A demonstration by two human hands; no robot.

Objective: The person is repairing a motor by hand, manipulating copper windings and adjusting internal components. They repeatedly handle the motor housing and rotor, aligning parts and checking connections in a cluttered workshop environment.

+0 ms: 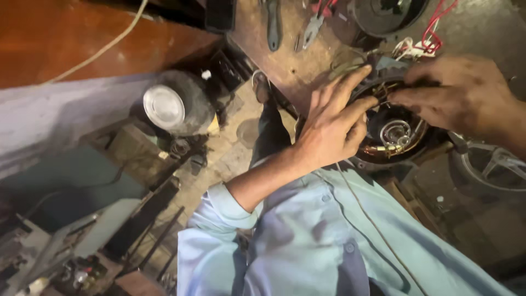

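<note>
While on bench (285,60), L hand (334,123) & R hand (457,96) grip motor stator (394,131)

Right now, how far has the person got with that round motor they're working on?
The round motor already lies open, its copper windings and centre bearing showing. In hand: the left hand steadies its rim while the right hand works at the top edge beside the red and white wires. Those wires hang loose and pliers lie on the bench, so closing up looks undone.
</note>
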